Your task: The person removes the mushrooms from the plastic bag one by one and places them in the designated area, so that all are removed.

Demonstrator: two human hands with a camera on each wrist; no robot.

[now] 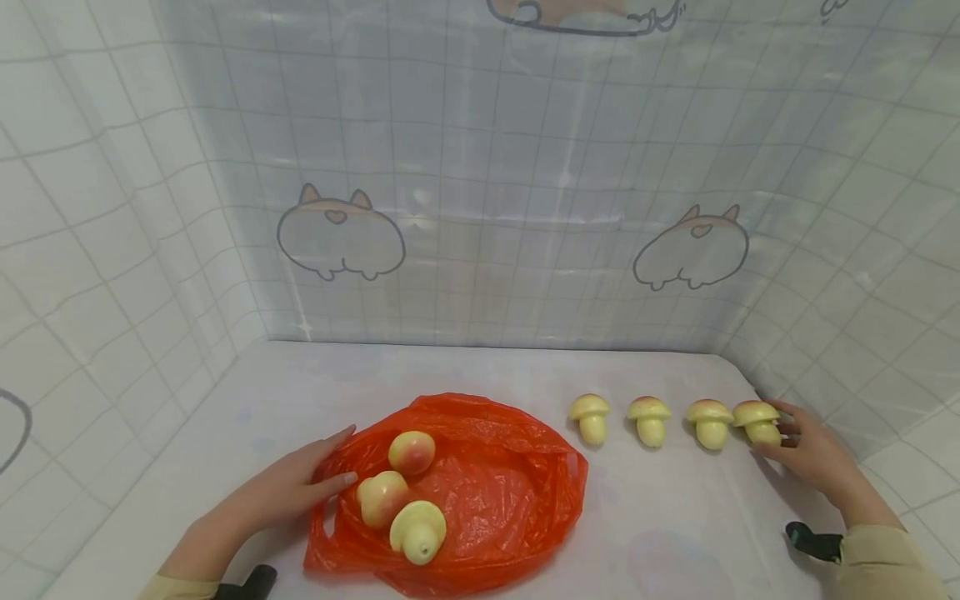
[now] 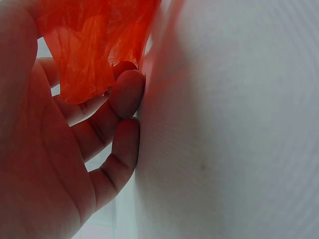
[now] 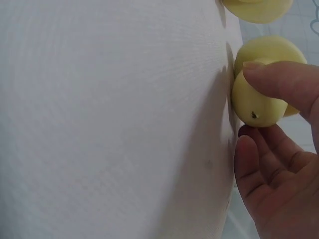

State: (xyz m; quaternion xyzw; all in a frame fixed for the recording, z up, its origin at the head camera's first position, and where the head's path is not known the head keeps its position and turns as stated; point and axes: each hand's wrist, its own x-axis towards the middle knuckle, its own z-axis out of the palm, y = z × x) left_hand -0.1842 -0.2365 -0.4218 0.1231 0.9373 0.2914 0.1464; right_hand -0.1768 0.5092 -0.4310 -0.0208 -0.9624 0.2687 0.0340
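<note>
Lit softly and evenly, streaked with pale glare down the grid-patterned backdrop [image 1: 517, 208]
Shadowed broadly beside the right hand [image 1: 813, 450], tinted red near the plastic bag [image 2: 82, 55]

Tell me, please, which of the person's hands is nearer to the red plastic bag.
The left: the left hand touches the left edge of the red plastic bag. The right hand is farther, well to the bag's right, holding the rightmost mushroom-shaped piece.

Pale grid-patterned sheets [image 1: 465, 150] with cartoon animals [image 1: 341, 242] enclose a white tabletop [image 1: 660, 492] on 3 sides.
</note>
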